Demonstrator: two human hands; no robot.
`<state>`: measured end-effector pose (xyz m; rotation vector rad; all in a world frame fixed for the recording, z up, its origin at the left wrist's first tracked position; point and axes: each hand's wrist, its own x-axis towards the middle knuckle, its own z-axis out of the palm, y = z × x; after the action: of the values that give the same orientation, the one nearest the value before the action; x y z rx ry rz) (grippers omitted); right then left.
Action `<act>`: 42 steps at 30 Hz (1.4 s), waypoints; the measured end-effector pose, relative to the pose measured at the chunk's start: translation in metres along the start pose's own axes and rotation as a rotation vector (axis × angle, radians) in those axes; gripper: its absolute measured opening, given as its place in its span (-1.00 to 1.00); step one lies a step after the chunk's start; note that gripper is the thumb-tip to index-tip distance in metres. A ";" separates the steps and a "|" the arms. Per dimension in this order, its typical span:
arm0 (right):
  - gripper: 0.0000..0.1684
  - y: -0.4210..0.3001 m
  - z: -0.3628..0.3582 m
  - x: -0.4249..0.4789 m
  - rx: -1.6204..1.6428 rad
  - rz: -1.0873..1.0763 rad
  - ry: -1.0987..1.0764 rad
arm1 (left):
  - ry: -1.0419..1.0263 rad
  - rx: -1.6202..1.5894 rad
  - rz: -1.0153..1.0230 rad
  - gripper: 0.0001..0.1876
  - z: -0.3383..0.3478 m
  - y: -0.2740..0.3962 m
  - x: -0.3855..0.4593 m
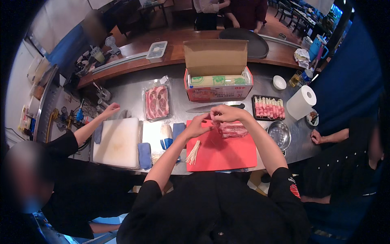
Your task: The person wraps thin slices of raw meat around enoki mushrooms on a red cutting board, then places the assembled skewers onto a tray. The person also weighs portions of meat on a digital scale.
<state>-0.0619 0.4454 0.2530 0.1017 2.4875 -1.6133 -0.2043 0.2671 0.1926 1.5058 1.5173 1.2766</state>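
Over a red cutting board, my right hand pinches a thin slice of raw meat beside a stack of marbled meat slices. My left hand meets it at the fingertips, its thumb lower and apart from the forefinger; whether it grips the slice too is unclear. A small bundle of enoki mushrooms lies on the board's left side. Behind the board rests a kitchen knife with a black handle. To the right, a black tray carries several meat-wrapped enoki rolls.
An open box of plastic film stands behind the knife. Packed meat, a white cutting board and blue cloths lie left. Rightward are a metal bowl and paper roll. Co-workers' hands flank me.
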 end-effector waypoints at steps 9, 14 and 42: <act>-0.84 0.018 -0.008 0.003 0.031 0.025 0.018 | -0.055 0.058 -0.066 -0.80 -0.006 0.005 0.016; -0.80 0.024 -0.010 0.015 0.089 0.025 0.135 | -0.046 0.272 0.041 -0.79 -0.029 0.005 0.028; -0.70 0.047 0.253 -0.133 -0.341 0.035 0.303 | -0.119 0.752 0.151 -0.59 0.038 -0.016 -0.201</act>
<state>0.1038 0.2392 0.1340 0.3651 2.9295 -1.2119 -0.1469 0.0808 0.1283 2.1440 1.9440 0.6813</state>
